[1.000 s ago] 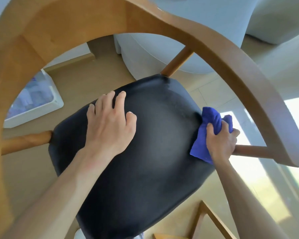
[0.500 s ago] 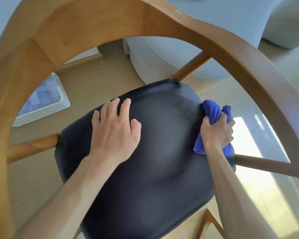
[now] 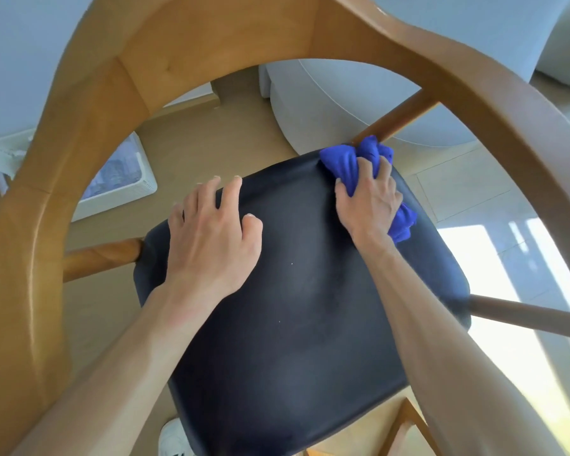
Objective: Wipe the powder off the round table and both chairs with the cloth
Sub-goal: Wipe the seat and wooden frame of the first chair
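While the right hand (image 3: pixel 371 200) bunches the blue cloth (image 3: pixel 356 166) in a closed grip and presses it onto the far corner of the dark seat (image 3: pixel 310 324), the left hand (image 3: pixel 211 245) lies spread and flat on the seat beside it, holding nothing. Only a couple of pale specks and a faint haze show on the seat, so this chair looks nearly done to me. Its curved wooden back (image 3: pixel 89 133) may want a pass. I count one cloth and one chair; the round table and second chair are out of sight, so their state I cannot tell.
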`<state>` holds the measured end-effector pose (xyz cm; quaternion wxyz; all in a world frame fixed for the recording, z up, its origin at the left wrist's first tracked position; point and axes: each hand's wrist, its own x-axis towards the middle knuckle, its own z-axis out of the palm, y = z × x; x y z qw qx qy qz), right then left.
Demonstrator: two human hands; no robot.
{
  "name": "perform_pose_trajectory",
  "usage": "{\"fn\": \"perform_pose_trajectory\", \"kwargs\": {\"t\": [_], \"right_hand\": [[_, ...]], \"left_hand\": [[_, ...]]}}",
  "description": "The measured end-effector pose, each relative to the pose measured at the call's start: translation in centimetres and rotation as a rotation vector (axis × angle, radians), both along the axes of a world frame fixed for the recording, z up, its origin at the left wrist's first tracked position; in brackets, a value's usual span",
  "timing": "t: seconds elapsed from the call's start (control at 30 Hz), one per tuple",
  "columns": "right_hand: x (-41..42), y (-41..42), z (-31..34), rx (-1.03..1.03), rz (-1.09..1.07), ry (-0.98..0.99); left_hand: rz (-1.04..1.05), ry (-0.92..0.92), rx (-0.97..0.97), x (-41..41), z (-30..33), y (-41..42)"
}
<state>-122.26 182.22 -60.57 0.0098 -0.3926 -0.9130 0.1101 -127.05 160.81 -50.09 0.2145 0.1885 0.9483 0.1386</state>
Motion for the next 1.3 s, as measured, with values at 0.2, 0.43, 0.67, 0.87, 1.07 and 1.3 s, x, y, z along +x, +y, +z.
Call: {"fn": "perform_pose_trajectory", "kwargs": {"t": [0.2, 0.43, 0.67, 0.87, 1.07, 1.3], "right_hand": [[2.9, -6.3, 0.8, -0.001, 0.282, 0.008], [9.9, -16.4, 1.2, -0.060, 0.384, 0.024], [15.9, -23.3, 1.6, -0.114, 0.481, -0.025], [19.5, -26.7, 2.2, -0.183, 0.557, 0.037], [23.4, -27.5, 2.8, -0.333, 0.835, -0.004], [24.6, -24.8, 5.1, -0.650, 0.752, 0.066]], "left_hand": [[0.009, 0.000, 0.003, 0.4, 1.2, -1.0], [0.001, 0.010, 0.014, 1.5, 2.7, -2.1], [-0.034, 0.032, 0.018, 3.5, 3.9, -3.3], [-0.060, 0.058, 0.010, 5.1, 4.5, -4.7], [-0.064, 0.052, 0.003, 6.3, 5.4, -5.8], [-0.049, 0.064, 0.033, 6.3, 6.2, -6.2]]}}
